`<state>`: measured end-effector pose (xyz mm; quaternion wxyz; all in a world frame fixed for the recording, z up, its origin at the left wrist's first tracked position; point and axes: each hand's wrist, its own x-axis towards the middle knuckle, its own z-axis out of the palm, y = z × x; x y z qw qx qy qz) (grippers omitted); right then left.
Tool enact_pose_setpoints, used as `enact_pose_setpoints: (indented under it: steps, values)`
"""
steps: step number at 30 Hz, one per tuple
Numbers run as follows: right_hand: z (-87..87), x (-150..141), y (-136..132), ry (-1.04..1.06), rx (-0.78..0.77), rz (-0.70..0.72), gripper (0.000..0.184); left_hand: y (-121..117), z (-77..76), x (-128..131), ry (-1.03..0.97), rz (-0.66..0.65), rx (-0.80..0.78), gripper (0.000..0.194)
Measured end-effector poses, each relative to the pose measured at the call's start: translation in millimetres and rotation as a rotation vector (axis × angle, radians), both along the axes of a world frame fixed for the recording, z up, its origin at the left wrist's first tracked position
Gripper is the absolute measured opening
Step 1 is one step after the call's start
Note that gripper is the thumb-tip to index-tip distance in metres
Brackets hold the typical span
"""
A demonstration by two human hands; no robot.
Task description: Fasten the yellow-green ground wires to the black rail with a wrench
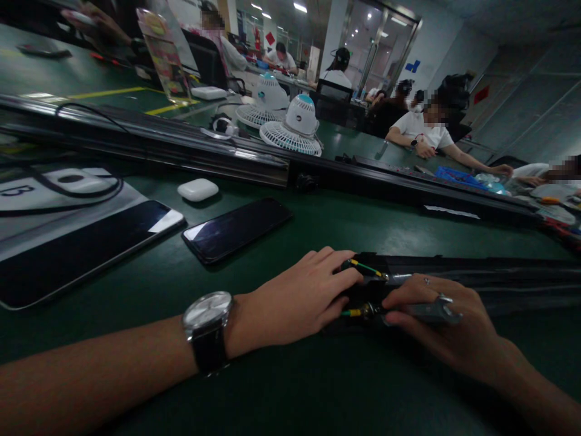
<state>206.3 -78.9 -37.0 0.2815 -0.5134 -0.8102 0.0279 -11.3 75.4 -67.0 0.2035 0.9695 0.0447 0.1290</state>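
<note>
A long black bar (499,272) lies across the green table (363,224) near its front edge. At the bar's left end run two green-and-yellow wires (365,267). My left hand (299,297), with a wristwatch (206,327) on the wrist, rests over that end, fingers curled down on it. My right hand (445,324) grips a small metal wrench (431,312), whose tip sits on a fitting at the lower wire.
A dark phone (238,229), a tablet (82,248) and a white earbud case (198,189) lie to the left. A black rail (254,163) crosses the table. Behind it stand two small white fans (290,124). Other people sit at the far side.
</note>
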Motion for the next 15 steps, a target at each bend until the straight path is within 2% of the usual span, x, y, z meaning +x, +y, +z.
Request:
enact_pose_setpoints:
  steps: [7,12,15]
  values:
    - [-6.6,-2.4,-4.3,-0.019,0.036,-0.030,0.008,-8.7,9.1,-5.1,0.044,0.013,0.049,0.028]
    - [-17.6,7.9,-11.7,-0.017,0.079,-0.123,0.013,-7.8,10.3,-8.6,0.041,-0.002,0.055,0.030]
    - [-22.1,11.8,-12.2,0.022,0.130,-0.192,0.021,-10.5,9.2,-5.3,0.047,0.001,0.064,0.031]
